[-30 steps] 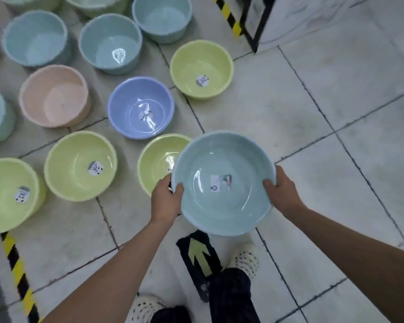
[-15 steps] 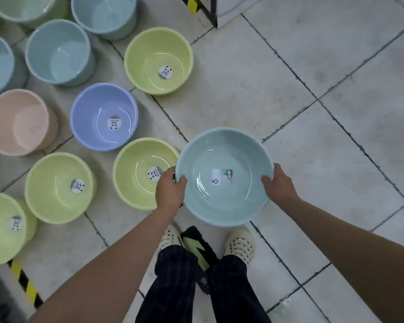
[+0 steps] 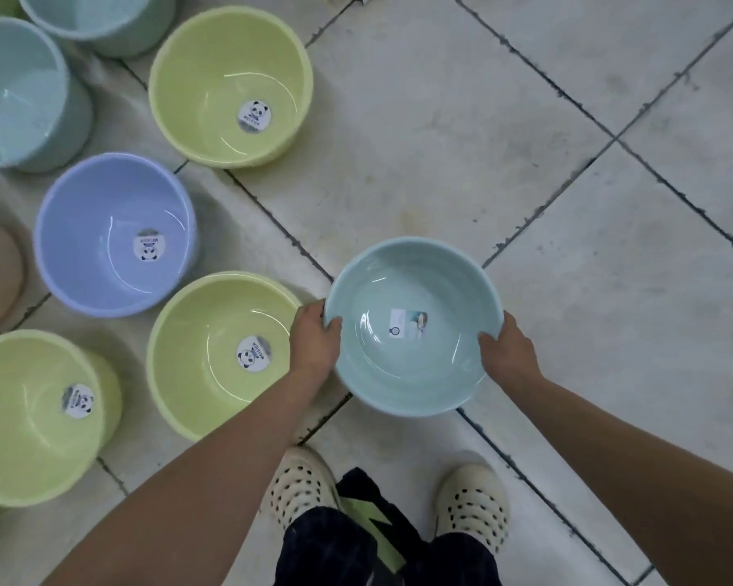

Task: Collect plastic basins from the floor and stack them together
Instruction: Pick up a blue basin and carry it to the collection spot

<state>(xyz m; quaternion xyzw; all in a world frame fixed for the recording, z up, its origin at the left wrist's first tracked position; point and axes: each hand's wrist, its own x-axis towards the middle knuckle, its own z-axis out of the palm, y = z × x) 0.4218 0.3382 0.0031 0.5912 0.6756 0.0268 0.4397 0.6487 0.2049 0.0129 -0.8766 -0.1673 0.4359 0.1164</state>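
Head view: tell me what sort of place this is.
Probably a shop or stockroom floor, not a home: many new-looking plastic basins sit on pale floor tiles, like the green basin and the purple basin, each with a product sticker inside.

Round panda stickers reading "MEISIER" inside yellow-green plastic basin & lilac plastic basin. Rect. label in held pale-blue plastic basin: illegible.

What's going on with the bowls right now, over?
Left hand and right hand grip the teal basin by its rim, upright. Green basin on the floor just left of it, empty. Nothing in the way.
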